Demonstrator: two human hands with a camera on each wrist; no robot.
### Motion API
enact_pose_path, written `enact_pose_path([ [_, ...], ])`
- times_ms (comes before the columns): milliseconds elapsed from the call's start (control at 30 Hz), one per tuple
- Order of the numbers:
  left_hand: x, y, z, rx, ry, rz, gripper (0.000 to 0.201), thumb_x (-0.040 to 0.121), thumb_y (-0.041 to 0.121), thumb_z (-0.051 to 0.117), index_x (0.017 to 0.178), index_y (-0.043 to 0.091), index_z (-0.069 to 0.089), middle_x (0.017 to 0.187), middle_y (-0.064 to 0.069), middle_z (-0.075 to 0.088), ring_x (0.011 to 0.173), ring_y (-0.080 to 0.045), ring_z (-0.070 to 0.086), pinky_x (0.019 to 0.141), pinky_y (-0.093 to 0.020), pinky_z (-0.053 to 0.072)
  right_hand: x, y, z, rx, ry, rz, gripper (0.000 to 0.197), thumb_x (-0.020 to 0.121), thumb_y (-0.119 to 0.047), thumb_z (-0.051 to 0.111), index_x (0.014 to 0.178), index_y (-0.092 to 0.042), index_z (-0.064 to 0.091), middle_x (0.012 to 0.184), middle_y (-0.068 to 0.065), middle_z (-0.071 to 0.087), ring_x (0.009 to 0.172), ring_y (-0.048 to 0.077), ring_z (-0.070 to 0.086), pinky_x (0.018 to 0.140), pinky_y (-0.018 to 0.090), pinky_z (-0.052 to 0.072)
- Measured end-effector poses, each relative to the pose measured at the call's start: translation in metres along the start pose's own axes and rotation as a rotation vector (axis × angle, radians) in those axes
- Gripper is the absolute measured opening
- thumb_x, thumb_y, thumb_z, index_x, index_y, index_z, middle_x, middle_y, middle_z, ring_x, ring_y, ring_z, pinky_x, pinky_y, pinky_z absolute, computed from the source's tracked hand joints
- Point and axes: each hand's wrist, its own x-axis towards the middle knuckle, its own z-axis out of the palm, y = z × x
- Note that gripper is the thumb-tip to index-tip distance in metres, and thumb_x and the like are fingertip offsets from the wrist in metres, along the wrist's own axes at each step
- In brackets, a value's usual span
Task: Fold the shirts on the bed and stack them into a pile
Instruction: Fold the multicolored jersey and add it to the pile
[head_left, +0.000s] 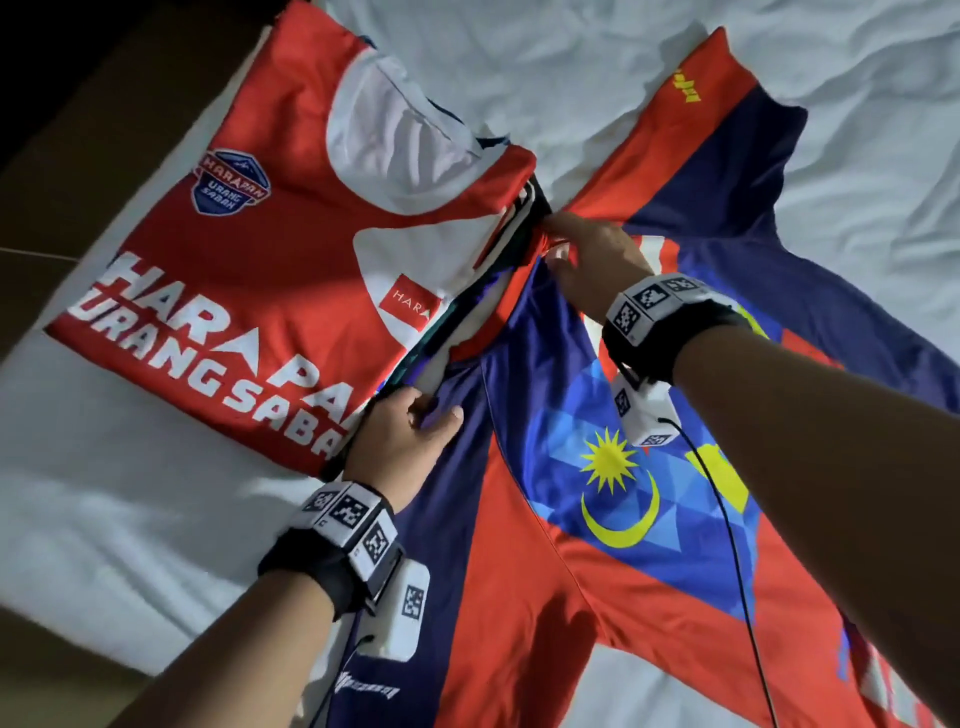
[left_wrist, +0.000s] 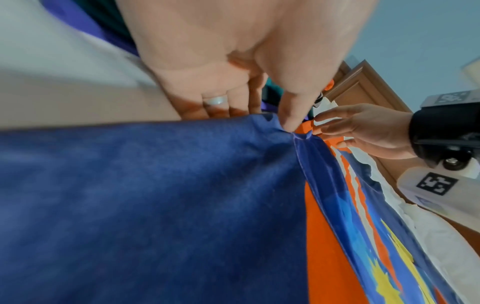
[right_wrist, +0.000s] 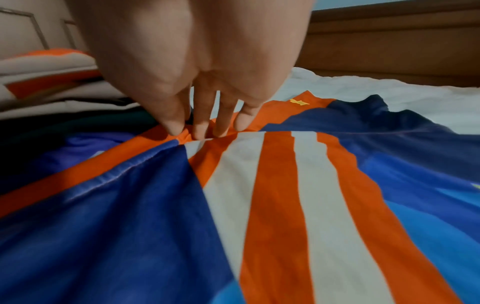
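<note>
Both forearms are reaching forward over the white bed sheet (head_left: 130, 519), each wrist wearing a black band with marker-covered white blocks. The left hand (head_left: 402, 439) is lying palm down at the near shoulder of the flag-patterned jersey (head_left: 613, 483), with its thumb and fingers closing on a small fold of navy cloth; in the left wrist view the thumb tip (left_wrist: 289, 121) is pressing into a gathered pucker of that navy fabric while the other fingers are curling behind the raised edge, one of them wearing a pale ring (left_wrist: 217, 101). The right hand (head_left: 592, 260) is stretching farther, wrist higher than the fingertips, to the far shoulder of the same jersey beside its red collar; in the right wrist view its fingertips (right_wrist: 176, 128) are pointing down and bunching a little ridge of orange-red cloth between thumb and fingers, so this hand too is pinching the jersey rather than lying flat. The jersey is lying face up and unfolded on the sheet, sleeves spread, its yellow star and crescent showing between the two arms. Just to the left, touching the jersey's collar end, the pile of folded shirts (head_left: 291, 249) is sitting on the sheet, topped by a red and white one lettered HARAPAN URANG SABAH.
</note>
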Motion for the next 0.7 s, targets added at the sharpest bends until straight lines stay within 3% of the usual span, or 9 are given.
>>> enact_pose_path([
  [100, -0.012, -0.011, -0.009, 0.192, -0.060, 0.006, 0.048, 0.083, 0.026, 0.074, 0.056, 0.015, 0.036, 0.050, 0.002, 0.041, 0.048, -0.017, 0.040, 0.047, -0.030, 0.026, -0.029, 0.004, -0.005, 0.022, 0.076, -0.009, 0.046, 0.085, -0.019, 0.055, 0.130, -0.024, 0.061, 0.117, 0.013, 0.068, 0.110, 0.036, 0.059, 0.096, 0.043, 0.047],
  [167, -0.021, -0.023, -0.014, 0.198, 0.015, 0.004, 0.043, 0.085, 0.020, 0.072, 0.056, 0.015, 0.040, 0.052, -0.002, 0.046, 0.054, -0.026, 0.047, 0.051, -0.032, 0.033, -0.056, 0.008, -0.006, 0.033, 0.077, -0.015, 0.039, 0.086, -0.017, 0.055, 0.123, -0.018, 0.064, 0.115, 0.014, 0.068, 0.110, 0.038, 0.057, 0.094, 0.044, 0.046],
  [267, -0.046, -0.028, -0.017, 0.206, 0.074, -0.074, 0.037, 0.086, 0.028, 0.072, 0.059, 0.013, 0.051, 0.056, -0.001, 0.056, 0.062, -0.032, 0.056, 0.059, -0.036, 0.043, -0.108, 0.026, 0.004, 0.080, 0.044, 0.028, 0.035, 0.088, -0.016, 0.060, 0.122, -0.011, 0.065, 0.121, 0.016, 0.065, 0.115, 0.036, 0.055, 0.097, 0.043, 0.044],
  [367, -0.069, -0.034, -0.020, 0.357, 0.003, -0.095, 0.026, 0.088, 0.028, 0.070, 0.070, 0.016, 0.056, 0.076, -0.011, 0.068, 0.081, -0.036, 0.063, 0.067, -0.035, 0.043, -0.180, 0.052, 0.024, 0.132, 0.010, 0.092, 0.033, 0.087, -0.016, 0.063, 0.119, -0.010, 0.067, 0.120, 0.013, 0.066, 0.114, 0.034, 0.056, 0.097, 0.043, 0.045],
  [467, -0.088, -0.033, -0.021, 0.462, 0.076, -0.111, 0.006, 0.089, 0.021, 0.064, 0.091, 0.016, 0.064, 0.097, -0.022, 0.068, 0.095, -0.044, 0.062, 0.077, -0.042, 0.047, -0.263, 0.092, 0.052, 0.145, 0.006, 0.110, 0.031, 0.075, -0.018, 0.060, 0.102, -0.010, 0.072, 0.102, 0.013, 0.068, 0.098, 0.038, 0.062, 0.085, 0.045, 0.052],
  [533, -0.103, -0.024, -0.010, 0.549, 0.167, -0.007, 0.019, 0.083, 0.018, 0.066, 0.102, 0.013, 0.064, 0.099, -0.022, 0.062, 0.091, -0.045, 0.060, 0.072, -0.047, 0.048, -0.318, 0.124, 0.068, 0.083, -0.028, 0.116, 0.034, 0.063, -0.023, 0.059, 0.095, -0.015, 0.069, 0.094, 0.008, 0.063, 0.090, 0.037, 0.061, 0.076, 0.046, 0.054],
  [600, -0.120, -0.010, 0.015, 0.678, 0.149, 0.236, 0.029, 0.077, 0.022, 0.069, 0.103, 0.011, 0.065, 0.096, -0.019, 0.060, 0.085, -0.044, 0.060, 0.067, -0.048, 0.051, -0.371, 0.155, 0.079, -0.039, -0.104, 0.141, 0.039, 0.057, -0.029, 0.061, 0.096, -0.023, 0.060, 0.094, 0.003, 0.058, 0.089, 0.033, 0.060, 0.068, 0.043, 0.054],
  [700, -0.143, 0.002, 0.067, 0.790, -0.139, 0.584, 0.039, 0.076, 0.044, 0.054, 0.103, 0.017, 0.064, 0.092, -0.009, 0.061, 0.081, -0.036, 0.062, 0.067, -0.044, 0.054, -0.435, 0.200, 0.086, -0.219, -0.186, 0.217, 0.050, 0.054, -0.041, 0.064, 0.100, -0.024, 0.059, 0.097, 0.001, 0.055, 0.088, 0.030, 0.060, 0.064, 0.042, 0.053],
])
